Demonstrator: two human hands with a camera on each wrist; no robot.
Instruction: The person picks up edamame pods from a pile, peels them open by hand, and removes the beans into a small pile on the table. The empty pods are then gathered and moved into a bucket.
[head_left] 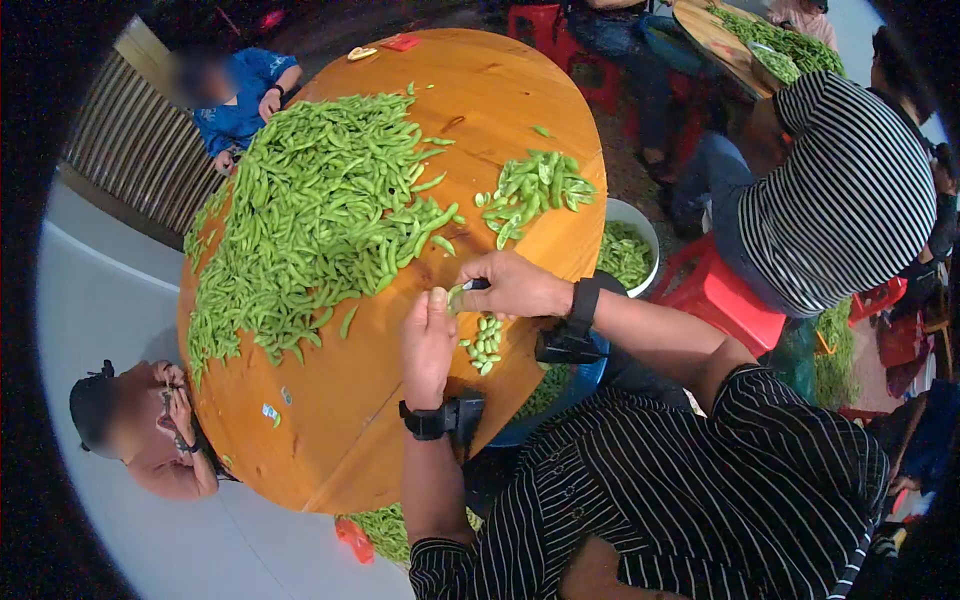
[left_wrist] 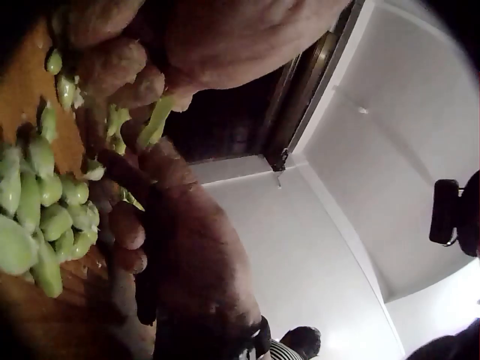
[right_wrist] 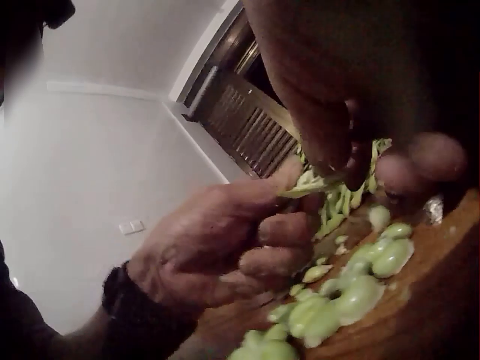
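Head view: the left hand (head_left: 428, 345) and right hand (head_left: 515, 287) pinch a green pod (head_left: 456, 298) between them over the surface (head_left: 370, 430), probably to steady it.

Left wrist view: bare beans lie near the fingers, perhaps for easy reach.

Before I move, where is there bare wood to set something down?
The table is bare between the big pod heap and the left forearm, and, more widely, beyond the smaller pod pile. It is crowded around the left hand and right hand, where shelled beans lie close by.
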